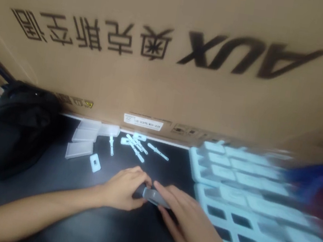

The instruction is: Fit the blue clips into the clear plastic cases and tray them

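Note:
Between my two hands, a small translucent grey plastic case (155, 196) is held just above the black tabletop. My left hand (125, 188) is closed on its left end, thumb below and fingers above. From the right, my right hand (183, 214) grips the other end, with its fingers along the upper side and its thumb underneath. Both hands hide parts of the case. Beyond my left hand lie a pale blue flat plate with a small slot (95, 163) and a loose pile of pale blue plastic sticks (136, 145).
Several clear plastic boxes (79, 149) lie at the back left, near a black bag (17, 129). Pale blue trays (202, 195) with rectangular pockets, some holding clear boxes, stand on the right. A large cardboard box (154, 88) walls off the back of the black table (98, 228).

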Tool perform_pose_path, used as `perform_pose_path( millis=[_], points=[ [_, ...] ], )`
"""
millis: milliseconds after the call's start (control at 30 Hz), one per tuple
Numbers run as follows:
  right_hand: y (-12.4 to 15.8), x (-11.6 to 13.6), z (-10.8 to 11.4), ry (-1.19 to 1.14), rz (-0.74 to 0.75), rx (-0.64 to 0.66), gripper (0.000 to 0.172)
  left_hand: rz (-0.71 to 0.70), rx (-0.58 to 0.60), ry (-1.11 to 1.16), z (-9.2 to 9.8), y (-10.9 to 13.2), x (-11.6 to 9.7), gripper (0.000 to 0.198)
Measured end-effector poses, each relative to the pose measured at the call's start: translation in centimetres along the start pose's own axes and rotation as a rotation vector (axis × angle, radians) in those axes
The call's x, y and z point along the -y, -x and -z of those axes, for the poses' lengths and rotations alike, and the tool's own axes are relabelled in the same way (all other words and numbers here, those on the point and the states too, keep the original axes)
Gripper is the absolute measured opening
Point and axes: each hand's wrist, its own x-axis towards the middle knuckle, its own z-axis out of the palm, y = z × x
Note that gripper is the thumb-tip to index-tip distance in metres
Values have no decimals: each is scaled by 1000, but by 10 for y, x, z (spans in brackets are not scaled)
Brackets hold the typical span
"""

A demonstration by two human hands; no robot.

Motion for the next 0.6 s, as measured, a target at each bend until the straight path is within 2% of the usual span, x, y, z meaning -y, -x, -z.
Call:
perform_pose_path(
  millis=[233, 400, 600],
  points=[
    [1, -2, -12, -43, -23, -57, 58, -20, -17, -7, -3, -1, 5, 30],
    [5, -3, -19, 33, -10, -115, 61, -43, -25, -9, -5, -2, 7, 26],
    [4, 0, -22, 44, -66, -60, 56, -24, -10, -21, -4, -2, 5, 26]
  ],
)
